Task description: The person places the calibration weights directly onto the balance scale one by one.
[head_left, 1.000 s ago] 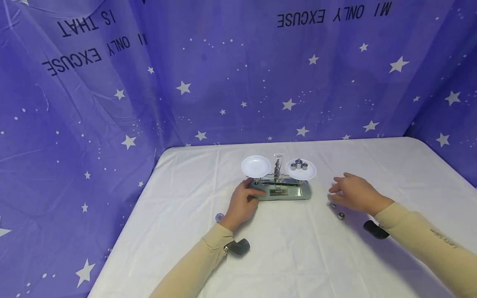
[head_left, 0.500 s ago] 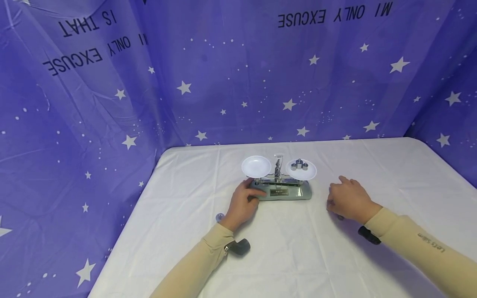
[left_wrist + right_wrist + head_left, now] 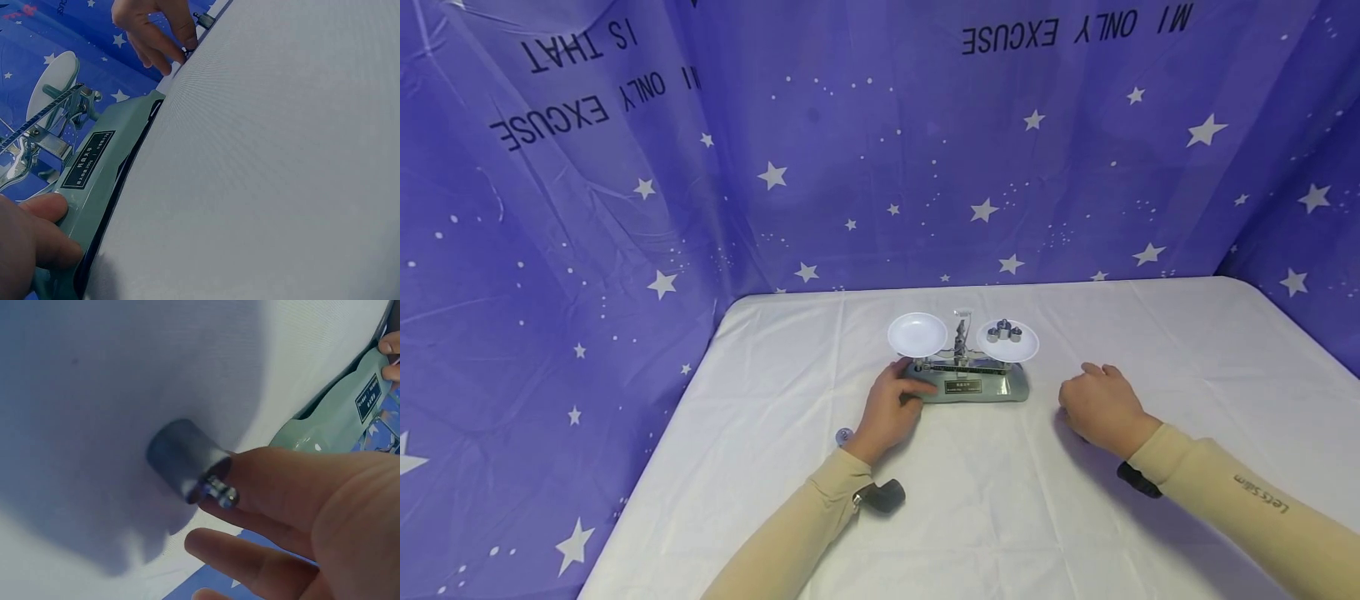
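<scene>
A balance scale with a grey-green base stands on the table. My left hand grips the base's left end, with a thumb and finger seen on it in the left wrist view. Three metal weights sit in its right pan; the left pan holds nothing. To the right of the scale, my right hand is low at the tabletop. Its thumb and finger pinch a small metal weight, mostly hidden. A bigger knobbed weight stands close by the thumb.
Another small weight lies beside my left wrist. White cloth covers the table. A purple star-printed curtain hangs behind and at both sides of it.
My right hand has come down and slightly left over the two loose weights on the right, and its fingers have closed on the small one. The left hand stays on the scale's base.
</scene>
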Demonstrator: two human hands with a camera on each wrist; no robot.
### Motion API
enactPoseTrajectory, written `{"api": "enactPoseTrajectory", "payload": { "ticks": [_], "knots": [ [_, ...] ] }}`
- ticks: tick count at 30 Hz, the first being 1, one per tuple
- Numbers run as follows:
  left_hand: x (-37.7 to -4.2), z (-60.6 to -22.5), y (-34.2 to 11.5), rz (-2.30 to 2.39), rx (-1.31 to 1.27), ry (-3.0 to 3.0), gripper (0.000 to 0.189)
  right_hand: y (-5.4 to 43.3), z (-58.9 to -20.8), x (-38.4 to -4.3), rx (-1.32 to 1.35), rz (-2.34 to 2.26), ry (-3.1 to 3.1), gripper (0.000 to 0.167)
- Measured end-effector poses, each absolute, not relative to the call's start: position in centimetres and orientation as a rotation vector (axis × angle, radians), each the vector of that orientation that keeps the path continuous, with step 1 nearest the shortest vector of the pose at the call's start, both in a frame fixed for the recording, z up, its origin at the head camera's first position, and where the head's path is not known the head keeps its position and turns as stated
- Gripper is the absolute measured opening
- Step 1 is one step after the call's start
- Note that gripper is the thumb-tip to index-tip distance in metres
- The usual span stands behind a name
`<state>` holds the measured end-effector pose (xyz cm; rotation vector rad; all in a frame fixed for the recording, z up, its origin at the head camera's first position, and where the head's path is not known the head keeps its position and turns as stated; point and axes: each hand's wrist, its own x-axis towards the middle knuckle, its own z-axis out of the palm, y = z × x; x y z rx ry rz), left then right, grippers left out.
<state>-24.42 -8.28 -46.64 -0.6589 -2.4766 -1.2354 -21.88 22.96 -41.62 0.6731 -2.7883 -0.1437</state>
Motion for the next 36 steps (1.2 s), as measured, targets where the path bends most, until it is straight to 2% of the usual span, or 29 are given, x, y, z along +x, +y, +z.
{"api": "enactPoseTrajectory", "payload": {
  "ticks": [4,10,15,21,32,36],
  "knots": [
    [-24.5,-46.8,-8.3,-1.238,-0.651,-2.479,0.029,23.0,-41.9,-22.0,0.684,-0.142,-2.768,0.033],
    [-24.6,-46.8,-8.4,-1.229,-0.655,-2.475,0.030,23.2,-41.8,-22.1,0.694,-0.113,-2.803,0.026],
    [-24.6,-46.9,-8.4,-1.244,-0.646,-2.482,0.030,23.6,-41.7,-22.2,0.685,0.073,-2.886,0.028],
    [-24.5,-47.0,-8.4,-1.232,-0.647,-2.494,0.030,24.4,-41.8,-22.4,0.623,0.412,-2.956,0.007],
    [-24.4,-46.8,-8.3,-1.218,-0.678,-2.474,0.030,25.1,-41.4,-22.4,0.418,0.934,-2.861,0.014],
    [-24.4,-46.7,-8.3,-1.224,-0.677,-2.479,0.031,25.2,-41.1,-22.4,0.348,1.160,-2.874,0.022]
  ]
}}
